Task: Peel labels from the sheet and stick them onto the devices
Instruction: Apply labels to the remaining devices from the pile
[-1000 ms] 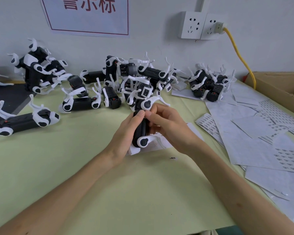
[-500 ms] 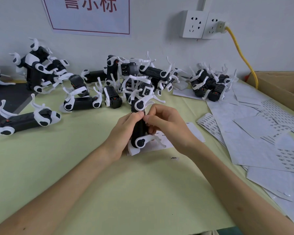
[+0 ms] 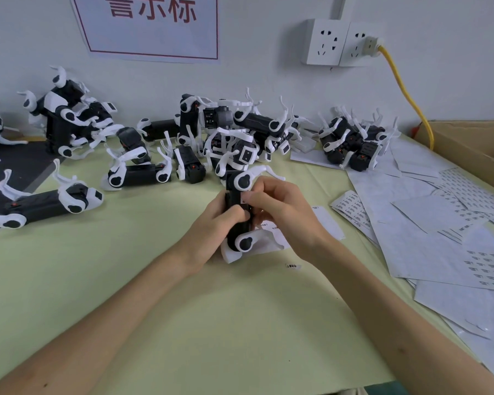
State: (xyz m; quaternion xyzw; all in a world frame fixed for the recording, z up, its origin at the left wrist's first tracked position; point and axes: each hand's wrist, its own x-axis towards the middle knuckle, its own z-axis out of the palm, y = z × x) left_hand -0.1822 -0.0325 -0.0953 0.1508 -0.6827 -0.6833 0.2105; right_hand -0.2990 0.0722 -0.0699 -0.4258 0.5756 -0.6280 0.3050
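Device (image 3: 234, 192) first: a black bar with white curved clips at both ends, held nearly upright just above the pale green table (image 3: 240, 323), its lower end over a small sheet (image 3: 271, 242) of white paper that lies under the hands. The left hand (image 3: 213, 223) wraps round the middle of the device from the left, with its fingers curled across the front. The right hand (image 3: 285, 215) meets it from the right, thumb and forefinger closed in a pinch on a tiny white label (image 3: 244, 198) that sits against the upper front of the bar. Whether that label is already stuck down cannot be told. The remaining right fingers are curled loosely behind the pinch. Near the right wrist a loose label (image 3: 293, 266) lies alone on the table. Behind the hands a heap (image 3: 240, 129) of similar black-and-white devices is piled near the white wall. A single device (image 3: 52, 201) lies on its side well to the left, and a smaller cluster (image 3: 354, 143) sits to the right. At the far left a black mat (image 3: 12, 169) covers part of the table under more of them. Label sheets (image 3: 439, 223) overlap one another along the right side, some printed with rows of small dark marks. Beyond them stands a cardboard box (image 3: 474, 143). On the wall are two white sockets (image 3: 342, 42), a yellow cable (image 3: 405, 92) running down from the right one, and a sign (image 3: 151, 24) with red characters.
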